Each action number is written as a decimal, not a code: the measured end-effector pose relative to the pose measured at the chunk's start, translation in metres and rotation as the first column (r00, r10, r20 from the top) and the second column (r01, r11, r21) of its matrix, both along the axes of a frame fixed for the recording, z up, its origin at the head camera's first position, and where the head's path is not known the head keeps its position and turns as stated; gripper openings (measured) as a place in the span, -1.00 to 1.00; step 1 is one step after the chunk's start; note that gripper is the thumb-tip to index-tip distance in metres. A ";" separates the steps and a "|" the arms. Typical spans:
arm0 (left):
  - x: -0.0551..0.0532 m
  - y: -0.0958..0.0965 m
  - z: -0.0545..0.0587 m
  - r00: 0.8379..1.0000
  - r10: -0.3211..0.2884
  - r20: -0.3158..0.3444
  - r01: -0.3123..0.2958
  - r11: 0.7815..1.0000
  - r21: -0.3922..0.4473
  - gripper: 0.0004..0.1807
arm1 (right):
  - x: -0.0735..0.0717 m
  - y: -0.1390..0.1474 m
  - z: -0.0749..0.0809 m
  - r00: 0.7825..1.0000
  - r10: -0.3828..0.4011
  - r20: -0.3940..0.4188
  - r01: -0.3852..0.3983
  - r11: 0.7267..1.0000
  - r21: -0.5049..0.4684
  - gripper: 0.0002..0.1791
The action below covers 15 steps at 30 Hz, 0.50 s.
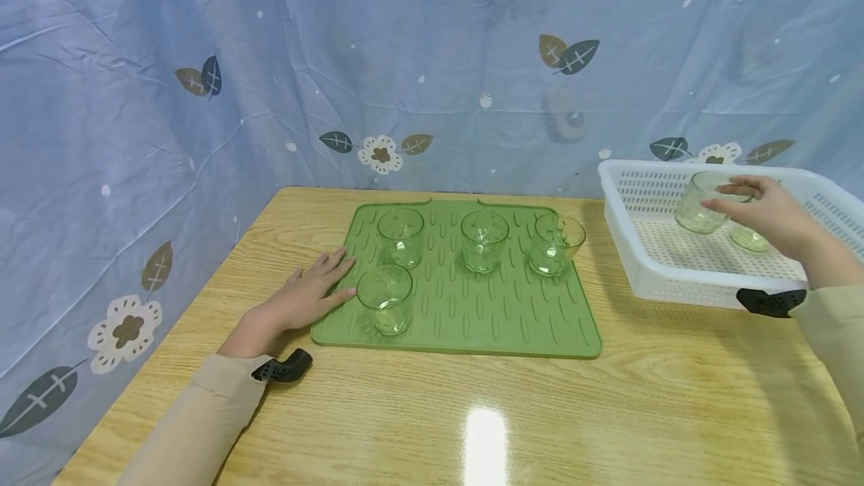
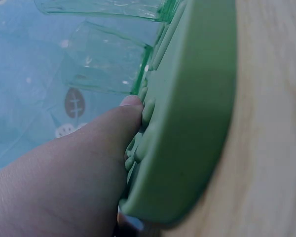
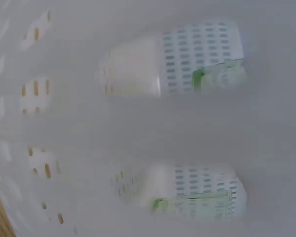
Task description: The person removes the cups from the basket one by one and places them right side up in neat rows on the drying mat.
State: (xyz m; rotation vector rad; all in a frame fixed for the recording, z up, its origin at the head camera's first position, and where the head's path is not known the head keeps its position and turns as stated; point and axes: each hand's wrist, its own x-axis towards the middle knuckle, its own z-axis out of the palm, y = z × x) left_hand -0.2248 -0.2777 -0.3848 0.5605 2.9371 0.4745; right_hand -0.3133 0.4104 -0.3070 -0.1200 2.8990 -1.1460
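My left hand [image 1: 307, 298] lies flat, fingers spread, on the left edge of a green ribbed mat [image 1: 445, 328]. Its thumb presses the mat near a clear green glass [image 1: 386, 302]. More such glasses stand farther back on the mat: one at left [image 1: 401, 240], one in the middle [image 1: 482, 244], one at the right edge [image 1: 555, 247]. My right hand [image 1: 772, 216] reaches into a white basket [image 1: 651, 276], thumb and fingers parted. Its fingertips overlap a glass [image 1: 691, 212] there; contact is unclear. Another glass [image 1: 749, 240] sits partly hidden below the hand.
The mat and basket rest on a wooden table [image 1: 405, 418], the basket to the right of the mat. A blue patterned curtain [image 1: 459, 43] hangs behind and on the left. The basket's wall [image 3: 133, 128] fills most of the right wrist view.
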 end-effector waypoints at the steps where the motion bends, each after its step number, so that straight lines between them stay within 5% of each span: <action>1: 0.000 0.000 0.000 1.000 0.000 0.001 0.000 1.000 -0.002 -0.18 | 0.001 0.000 0.000 1.000 -0.003 -0.009 0.003 1.000 0.007 0.07; 15: -0.002 0.000 -0.001 1.000 -0.001 0.001 0.001 1.000 -0.002 -0.18 | 0.007 0.001 0.004 0.999 -0.037 -0.034 0.035 0.998 -0.060 0.05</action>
